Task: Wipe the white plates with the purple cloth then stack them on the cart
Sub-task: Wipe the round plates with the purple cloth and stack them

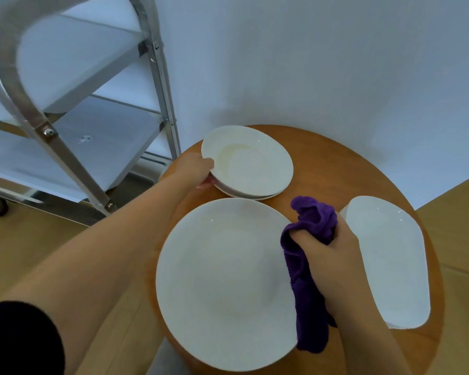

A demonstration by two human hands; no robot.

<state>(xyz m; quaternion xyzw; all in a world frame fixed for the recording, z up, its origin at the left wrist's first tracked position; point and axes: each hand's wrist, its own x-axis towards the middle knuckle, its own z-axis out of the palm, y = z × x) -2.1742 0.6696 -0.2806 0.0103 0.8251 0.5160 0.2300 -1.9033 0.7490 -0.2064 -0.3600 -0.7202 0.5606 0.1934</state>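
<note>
A small stack of white plates (251, 163) sits at the back of the round wooden table (336, 163). My left hand (198, 169) grips the top plate's left rim, thumb on top and fingers under it. A large white plate (222, 280) lies at the table's front. My right hand (328, 255) clutches the bunched purple cloth (309, 288) just over that plate's right edge. Another white plate (393, 266) lies to the right, partly hidden by my right hand.
The steel cart (73, 142) stands to the left of the table, its flat shelves bare and its curved handle close to the camera. A white wall rises behind the table. Wooden floor surrounds the table.
</note>
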